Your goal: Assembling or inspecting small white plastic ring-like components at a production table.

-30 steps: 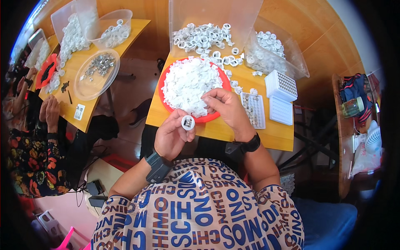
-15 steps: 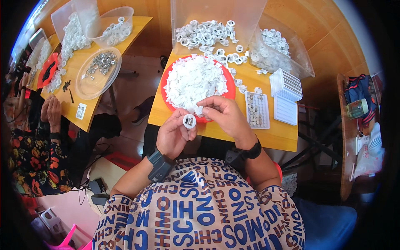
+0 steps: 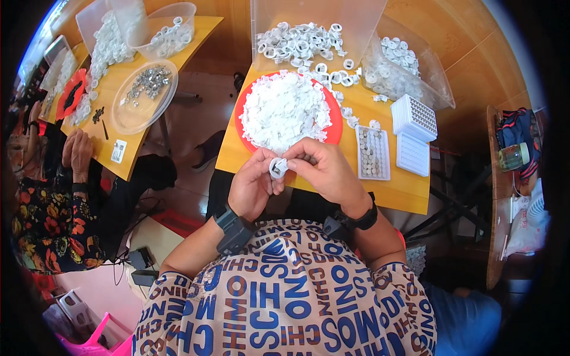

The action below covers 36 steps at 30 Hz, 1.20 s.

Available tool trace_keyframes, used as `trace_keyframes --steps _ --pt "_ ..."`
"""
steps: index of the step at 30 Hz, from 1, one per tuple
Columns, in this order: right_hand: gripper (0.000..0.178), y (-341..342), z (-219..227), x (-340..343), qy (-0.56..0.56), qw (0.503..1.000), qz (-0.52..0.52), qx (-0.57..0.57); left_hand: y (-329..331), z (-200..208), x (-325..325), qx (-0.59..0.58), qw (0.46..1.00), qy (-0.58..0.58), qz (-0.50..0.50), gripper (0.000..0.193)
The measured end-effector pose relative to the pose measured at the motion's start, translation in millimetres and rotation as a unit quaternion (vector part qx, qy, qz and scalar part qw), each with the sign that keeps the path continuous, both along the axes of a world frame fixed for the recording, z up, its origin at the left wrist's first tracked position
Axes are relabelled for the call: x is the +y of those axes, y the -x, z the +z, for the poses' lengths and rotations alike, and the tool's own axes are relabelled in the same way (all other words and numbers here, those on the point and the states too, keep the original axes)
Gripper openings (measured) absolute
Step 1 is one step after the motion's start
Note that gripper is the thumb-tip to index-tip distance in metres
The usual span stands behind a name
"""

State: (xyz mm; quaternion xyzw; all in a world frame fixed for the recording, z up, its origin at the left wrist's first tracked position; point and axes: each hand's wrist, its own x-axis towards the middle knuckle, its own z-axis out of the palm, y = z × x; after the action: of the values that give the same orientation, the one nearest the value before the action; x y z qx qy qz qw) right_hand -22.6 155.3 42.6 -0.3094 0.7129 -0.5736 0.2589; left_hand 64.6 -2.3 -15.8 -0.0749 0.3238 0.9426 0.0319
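Observation:
In front of my body, my left hand (image 3: 249, 185) grips a small round white plastic housing (image 3: 277, 168) between thumb and fingers. My right hand (image 3: 325, 173) pinches at the housing's right side; a small white piece seems to be at its fingertips, mostly covered by them. Both hands are closed and close together at the near edge of a red round tray (image 3: 336, 127). Heaped on that tray are many small white plastic pieces (image 3: 286, 110). Right of my right hand lies a white tray (image 3: 384, 155) holding several round, coin-like discs (image 3: 371, 145).
Stacked white grid trays (image 3: 414, 121) stand at the table's right. Behind are clear bins with white round housings (image 3: 300, 44), some spilled onto the wooden table (image 3: 231, 155). At left, a person's hands (image 3: 77, 151) rest by another table with a clear dish (image 3: 124, 118) of metal parts.
My right hand has brought its small white piece against the round housing. The housing has turned in my left hand, and the view has shifted slightly.

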Motion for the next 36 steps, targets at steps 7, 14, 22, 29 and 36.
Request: trace_keyframes --steps 7,14,22,29,36 --pt "0.008 -7.8 9.3 -2.2 -0.008 1.000 0.005 0.017 -1.8 -3.5 0.7 0.012 1.000 -0.010 -0.001 0.019" --pt "0.005 -13.7 9.3 -4.4 0.005 1.000 0.001 0.013 -2.7 -2.7 4.4 0.009 1.000 -0.008 0.000 0.018" --pt "0.005 -15.8 3.0 -4.1 -0.003 0.999 -0.010 0.033 -5.2 5.4 14.0 -0.005 0.999 0.029 0.036 0.008" --pt "0.010 -16.1 -7.9 -3.9 0.043 0.998 -0.043 -0.020 -5.4 10.3 11.0 0.002 0.998 0.056 0.022 0.009" --pt "0.014 -18.5 1.4 -0.8 0.030 0.995 -0.073 0.069 -4.4 14.8 7.9 0.001 0.987 0.158 0.025 0.019"
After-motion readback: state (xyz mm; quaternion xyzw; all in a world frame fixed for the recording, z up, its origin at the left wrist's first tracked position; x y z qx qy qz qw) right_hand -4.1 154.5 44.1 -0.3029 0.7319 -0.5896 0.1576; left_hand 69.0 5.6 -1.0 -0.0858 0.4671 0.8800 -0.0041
